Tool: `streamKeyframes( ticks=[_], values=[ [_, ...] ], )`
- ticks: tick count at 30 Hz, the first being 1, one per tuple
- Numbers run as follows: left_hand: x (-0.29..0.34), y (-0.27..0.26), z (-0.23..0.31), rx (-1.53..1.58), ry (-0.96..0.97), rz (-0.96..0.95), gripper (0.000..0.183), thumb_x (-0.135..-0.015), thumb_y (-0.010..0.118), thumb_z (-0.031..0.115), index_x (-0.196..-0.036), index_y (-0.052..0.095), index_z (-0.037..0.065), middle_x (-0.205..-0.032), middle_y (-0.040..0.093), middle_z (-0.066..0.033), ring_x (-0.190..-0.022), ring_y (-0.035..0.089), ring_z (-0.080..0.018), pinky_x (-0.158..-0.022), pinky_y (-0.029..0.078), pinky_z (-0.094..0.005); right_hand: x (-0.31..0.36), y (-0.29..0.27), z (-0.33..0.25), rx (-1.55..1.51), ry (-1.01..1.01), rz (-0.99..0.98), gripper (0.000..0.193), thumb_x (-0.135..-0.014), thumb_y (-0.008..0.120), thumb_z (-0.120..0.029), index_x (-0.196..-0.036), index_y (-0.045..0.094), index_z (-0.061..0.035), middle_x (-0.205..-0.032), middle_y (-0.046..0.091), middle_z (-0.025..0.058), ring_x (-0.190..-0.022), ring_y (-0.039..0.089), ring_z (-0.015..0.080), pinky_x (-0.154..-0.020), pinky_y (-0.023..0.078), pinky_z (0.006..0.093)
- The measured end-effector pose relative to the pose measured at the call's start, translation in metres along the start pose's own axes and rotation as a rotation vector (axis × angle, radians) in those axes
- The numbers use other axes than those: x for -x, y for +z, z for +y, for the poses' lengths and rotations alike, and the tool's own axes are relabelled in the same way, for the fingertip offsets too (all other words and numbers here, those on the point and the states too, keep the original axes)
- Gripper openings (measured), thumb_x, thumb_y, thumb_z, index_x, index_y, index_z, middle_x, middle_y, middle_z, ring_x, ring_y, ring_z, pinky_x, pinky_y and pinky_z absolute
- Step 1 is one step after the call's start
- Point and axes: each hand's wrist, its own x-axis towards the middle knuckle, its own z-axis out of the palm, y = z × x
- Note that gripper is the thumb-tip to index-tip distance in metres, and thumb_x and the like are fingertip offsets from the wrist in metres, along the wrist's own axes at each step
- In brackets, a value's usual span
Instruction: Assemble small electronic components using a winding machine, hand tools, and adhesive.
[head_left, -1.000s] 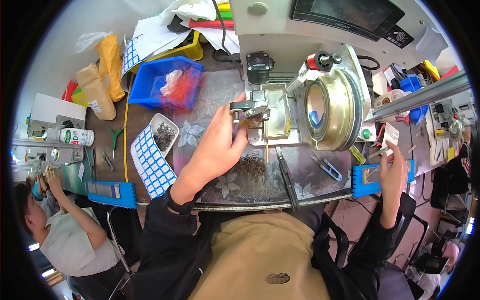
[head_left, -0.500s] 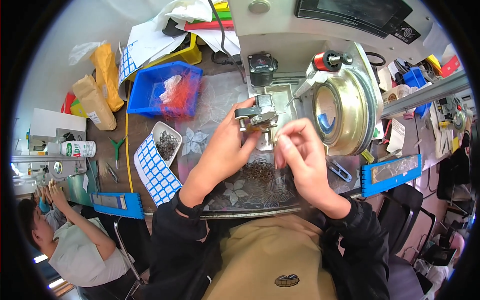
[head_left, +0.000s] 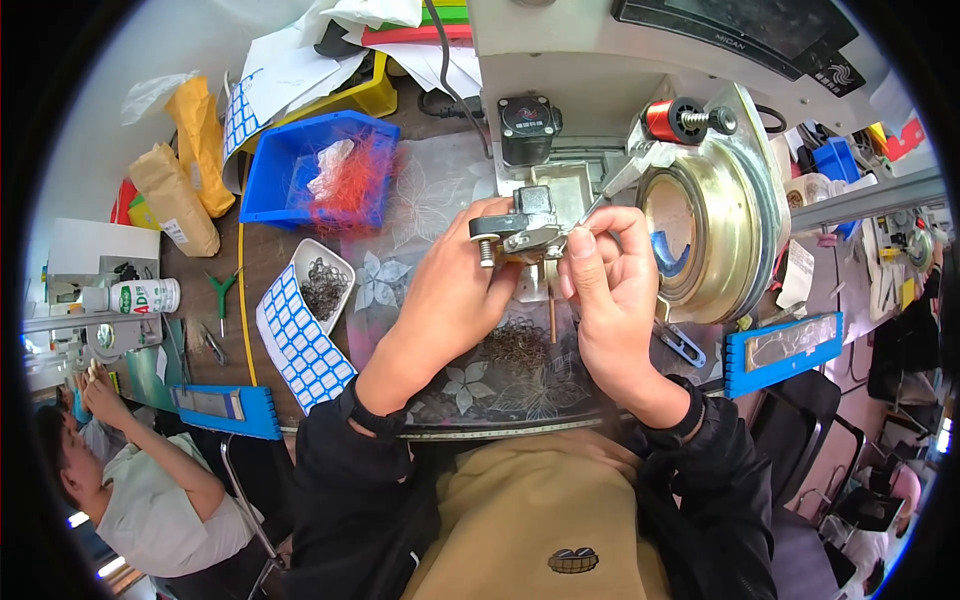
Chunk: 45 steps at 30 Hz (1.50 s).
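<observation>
- A small metal fixture (head_left: 522, 232), grey and blocky with a dark arm and a threaded stud at its left end, sits at the centre of the counter (head_left: 440, 200), in front of a pale machine housing (head_left: 580, 60).
- The left hand (head_left: 455, 290) wraps the fixture from below and the left, fingers curled around its underside and grasping it.
- The right hand (head_left: 610, 285) meets it from the right, thumb and forefinger pinched at the fixture's right edge; what they pinch is too small to make out.
- A thin brown rod (head_left: 551, 318) hangs straight down from beneath the fixture, between the two hands.
- A loose heap of dark wire rings (head_left: 515, 342) lies on the flower-patterned mat (head_left: 440, 385) just below the hands.
- To the right stands a large brass-coloured drum (head_left: 705, 235), with a spool of red wire (head_left: 672, 120) above it.
- To the left, a white tray of small dark parts (head_left: 322, 285) sits beside a sheet of blue-and-white labels (head_left: 298, 340); a blue bin (head_left: 315, 170) holds red strands.
- The fixture's lower face is hidden by the fingers, and the fisheye rim bends and blurs the counter's far edges.
- A seated person (head_left: 140, 490) shows at lower left, partly cut off.
</observation>
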Motion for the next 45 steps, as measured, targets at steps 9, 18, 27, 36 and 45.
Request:
streamKeyframes(
  ticks=[9,18,27,36,45],
  values=[
    [-0.004,-0.01,0.024,-0.244,-0.234,-0.07,0.04,-0.076,0.063,-0.001,-0.117,0.062,0.001,-0.12,0.064,-0.0183,-0.107,0.061,-0.0377,-0.092,0.05,-0.045,0.001,-0.001,0.003,0.089,-0.098,-0.002,0.014,-0.101,0.055,-0.005,-0.109,0.044,-0.0055,-0.083,0.052,-0.0006,-0.068,0.046,0.0025,-0.058,0.037,0.0186],
    [0.009,-0.01,0.022,-0.151,0.035,0.151,0.047,-0.076,0.063,0.0,-0.123,0.06,-0.001,-0.129,0.058,-0.022,-0.123,0.054,-0.0376,-0.101,0.046,-0.0446,0.008,0.001,-0.001,-0.049,-0.044,-0.01,0.011,-0.102,0.053,-0.006,-0.107,0.043,-0.0056,-0.077,0.049,-0.0023,-0.063,0.042,0.0014,-0.054,0.033,0.0183],
    [0.052,-0.023,0.065,0.074,0.089,0.319,0.023,-0.075,0.072,0.0,-0.098,0.068,0.005,-0.081,0.057,-0.0068,-0.078,0.054,-0.0227,-0.075,0.044,-0.0335,0.053,-0.019,-0.021,-0.009,0.13,-0.115,0.011,-0.1,0.054,-0.005,-0.105,0.044,-0.0055,-0.079,0.051,-0.0019,-0.064,0.041,0.0018,-0.056,0.033,0.0185],
    [0.046,0.004,0.065,0.256,0.1,0.174,0.01,-0.083,0.072,0.001,-0.092,0.068,0.0,-0.082,0.061,-0.0048,-0.074,0.057,-0.0132,-0.071,0.045,-0.0265,0.052,-0.022,-0.018,0.021,0.155,-0.085,0.011,-0.101,0.055,-0.008,-0.106,0.045,-0.0073,-0.075,0.052,-0.0041,-0.061,0.04,0.0005,-0.051,0.029,0.018],
    [0.044,0.004,0.063,0.297,0.102,0.22,0.009,-0.085,0.073,0.006,-0.092,0.068,0.003,-0.084,0.062,-0.0016,-0.076,0.053,-0.0108,-0.072,0.043,-0.0262,0.049,-0.02,-0.012,0.03,0.074,-0.113,0.009,-0.101,0.054,-0.005,-0.105,0.046,-0.0054,-0.072,0.052,-0.003,-0.057,0.04,0.0014,-0.049,0.029,0.0181]
  ],
)
